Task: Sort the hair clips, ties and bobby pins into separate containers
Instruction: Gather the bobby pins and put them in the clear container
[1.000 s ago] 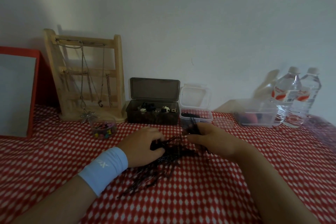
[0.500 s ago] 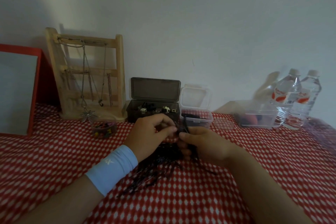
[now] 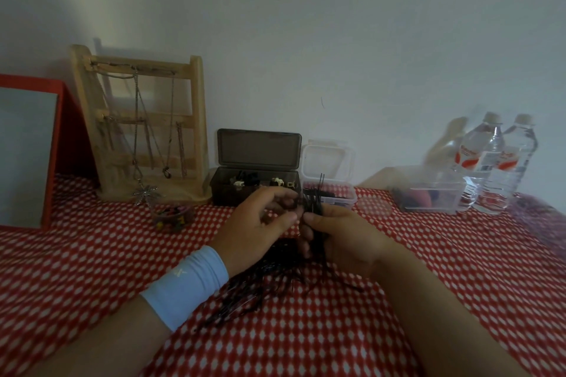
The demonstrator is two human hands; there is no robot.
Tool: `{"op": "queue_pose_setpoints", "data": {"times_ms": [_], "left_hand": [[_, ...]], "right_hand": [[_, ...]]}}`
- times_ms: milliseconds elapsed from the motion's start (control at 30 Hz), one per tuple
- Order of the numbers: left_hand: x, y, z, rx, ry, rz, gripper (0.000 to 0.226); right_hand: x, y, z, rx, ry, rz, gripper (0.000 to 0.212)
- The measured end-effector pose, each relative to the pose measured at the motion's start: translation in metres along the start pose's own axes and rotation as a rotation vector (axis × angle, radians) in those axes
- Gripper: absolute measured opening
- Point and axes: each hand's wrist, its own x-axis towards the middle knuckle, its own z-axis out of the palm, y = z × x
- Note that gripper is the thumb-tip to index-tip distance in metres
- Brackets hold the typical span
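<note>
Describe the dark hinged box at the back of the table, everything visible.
The dark box looks like smoky translucent plastic, rectangular, its hinged lid standing open, upright at the back. Small hair clips, black and pale, lie inside. It stands on the red-and-white cloth between the wooden jewellery stand and a clear tub. The left hand overlaps its front edge; whether they touch cannot be told.

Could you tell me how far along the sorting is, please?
Done: clips in the dark box, some pins in the small clear container. In hand: the right hand grips a bundle of bobby pins, the left hand pinching it. Left: the loose pile below.
</note>
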Motion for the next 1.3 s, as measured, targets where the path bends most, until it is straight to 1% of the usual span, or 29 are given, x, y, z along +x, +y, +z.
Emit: {"op": "queue_pose_setpoints", "data": {"times_ms": [67, 167, 300, 367, 433, 500, 600, 667, 733, 833, 933, 1033, 1100, 1167, 1233, 1300], "left_hand": [[0.001, 0.000, 0.001, -0.056, 0.014, -0.011, 0.027], [0.002, 0.004, 0.000, -0.123, -0.012, -0.014, 0.035], [0.002, 0.009, -0.003, -0.071, -0.082, 0.031, 0.033], [0.004, 0.013, -0.004, -0.071, -0.088, 0.038, 0.034], [0.006, 0.018, -0.006, -0.122, -0.078, 0.030, 0.040], [0.006, 0.020, -0.009, -0.130, -0.072, 0.062, 0.043], [0.004, 0.024, -0.011, -0.173, -0.078, 0.094, 0.030], [0.005, 0.026, -0.010, -0.161, -0.027, 0.105, 0.020], [0.008, 0.024, -0.010, -0.086, 0.050, 0.108, 0.012], [0.012, 0.015, -0.012, -0.034, 0.102, 0.039, 0.011], [0.010, 0.011, -0.012, -0.052, 0.048, -0.050, 0.016], [0.005, 0.011, -0.008, -0.119, -0.086, -0.093, 0.025], [0.005, 0.012, -0.006, -0.107, -0.147, -0.078, 0.029], [0.006, 0.013, -0.007, -0.110, -0.135, -0.059, 0.028], [0.008, 0.011, -0.010, -0.165, -0.093, -0.094, 0.028], [0.009, 0.007, -0.014, -0.203, -0.103, -0.134, 0.028]], "right_hand": [[0.000, 0.000, 0.000, 0.076, -0.002, 0.004, 0.020], [0.000, 0.002, -0.001, 0.088, -0.053, 0.056, 0.017], [0.000, 0.005, 0.000, 0.019, -0.187, 0.130, 0.010], [-0.001, 0.007, 0.001, -0.025, -0.283, 0.118, 0.007], [-0.001, 0.007, 0.001, -0.085, -0.341, 0.083, 0.009], [0.000, 0.009, 0.002, -0.115, -0.346, 0.070, 0.009], [0.001, 0.010, 0.001, -0.073, -0.345, 0.110, 0.009], [0.001, 0.010, 0.001, -0.065, -0.335, 0.131, 0.008], [-0.001, 0.008, 0.003, -0.057, -0.327, 0.141, 0.008], [0.000, 0.008, 0.004, -0.008, -0.314, 0.144, 0.015], [0.001, 0.011, 0.005, -0.034, -0.217, 0.136, 0.023], [0.001, 0.011, 0.006, -0.029, -0.151, 0.089, 0.020], [0.000, 0.008, 0.005, -0.017, -0.145, 0.060, 0.018], [-0.001, 0.007, 0.004, -0.005, -0.198, 0.054, 0.016], [-0.002, 0.006, 0.002, 0.019, -0.247, 0.051, 0.016], [-0.002, 0.005, 0.000, 0.069, -0.236, 0.031, 0.016]]}}
